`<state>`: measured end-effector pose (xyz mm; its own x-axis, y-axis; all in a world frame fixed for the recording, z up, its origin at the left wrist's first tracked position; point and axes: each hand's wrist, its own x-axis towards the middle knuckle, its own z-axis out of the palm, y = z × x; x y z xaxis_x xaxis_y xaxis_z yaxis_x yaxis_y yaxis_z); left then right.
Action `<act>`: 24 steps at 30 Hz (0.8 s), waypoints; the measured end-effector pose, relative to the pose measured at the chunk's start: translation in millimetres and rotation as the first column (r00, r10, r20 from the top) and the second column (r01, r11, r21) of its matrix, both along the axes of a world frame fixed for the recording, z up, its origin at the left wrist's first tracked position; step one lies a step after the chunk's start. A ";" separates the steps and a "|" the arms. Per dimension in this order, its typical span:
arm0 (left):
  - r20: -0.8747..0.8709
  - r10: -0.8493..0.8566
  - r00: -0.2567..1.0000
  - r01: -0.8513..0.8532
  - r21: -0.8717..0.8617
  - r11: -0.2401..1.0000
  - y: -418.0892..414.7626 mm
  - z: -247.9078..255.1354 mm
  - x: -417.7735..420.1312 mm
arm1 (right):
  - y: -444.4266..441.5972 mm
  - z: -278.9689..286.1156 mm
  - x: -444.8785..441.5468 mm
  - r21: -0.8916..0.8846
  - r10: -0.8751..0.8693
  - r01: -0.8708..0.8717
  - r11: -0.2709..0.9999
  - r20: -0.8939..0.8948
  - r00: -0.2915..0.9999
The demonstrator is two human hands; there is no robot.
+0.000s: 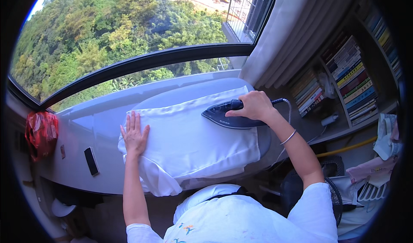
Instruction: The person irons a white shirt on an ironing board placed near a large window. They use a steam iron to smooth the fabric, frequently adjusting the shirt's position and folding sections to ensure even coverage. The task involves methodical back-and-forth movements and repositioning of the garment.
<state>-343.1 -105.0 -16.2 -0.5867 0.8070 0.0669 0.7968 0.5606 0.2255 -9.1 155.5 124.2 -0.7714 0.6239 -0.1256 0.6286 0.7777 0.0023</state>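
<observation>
A white garment (187, 146) lies spread over an ironing board (193, 88), its sleeve-like part hanging past the near edge. Along its far side runs a band that looks like a button placket. My right hand (255, 105) is closed around the handle of a dark Supor steam iron (230, 115). The soleplate is down on the right part of the cloth, tip pointing left. Flat on the garment's left end rests my left hand (134, 136), fingers apart and holding nothing.
The board sits on a long counter (106, 120) below the window. A phone (91, 161) and a red plastic bag (42, 135) are at the left. From the iron's rear a braided cord (289, 109) loops down. Books (353, 78) fill shelves at right; a fan (334, 194) stands near my right elbow.
</observation>
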 end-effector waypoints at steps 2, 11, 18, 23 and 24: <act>0.005 0.003 1.000 -0.003 -0.007 1.000 1.5 1.9 1.4 | 12.9 -3.7 10.7 0.061 -0.029 0.031 0.998 -0.035 0.999; -0.019 0.004 1.000 -0.004 -0.021 1.000 2.0 -0.7 -0.5 | 9.8 -3.0 32.0 -0.008 0.058 -0.058 0.998 0.010 0.998; -0.025 -0.002 1.000 0.001 -0.017 1.000 0.4 -1.9 -0.2 | -6.9 -3.0 49.7 -0.051 0.150 -0.148 0.988 0.024 0.988; -0.031 -0.005 1.000 0.004 -0.022 1.000 0.8 -4.3 -2.1 | 11.8 -3.3 41.6 -0.008 0.072 -0.071 0.997 0.041 0.997; -0.033 -0.003 0.999 0.003 -0.026 1.000 0.8 -4.0 -2.1 | 15.7 -4.6 38.1 -0.002 0.070 -0.070 0.998 0.031 0.997</act>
<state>-345.2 -104.2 -20.2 -0.5821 0.8105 0.0650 0.8053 0.5635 0.1843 29.0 171.3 119.5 -0.8089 0.5682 -0.1510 0.5721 0.8199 0.0206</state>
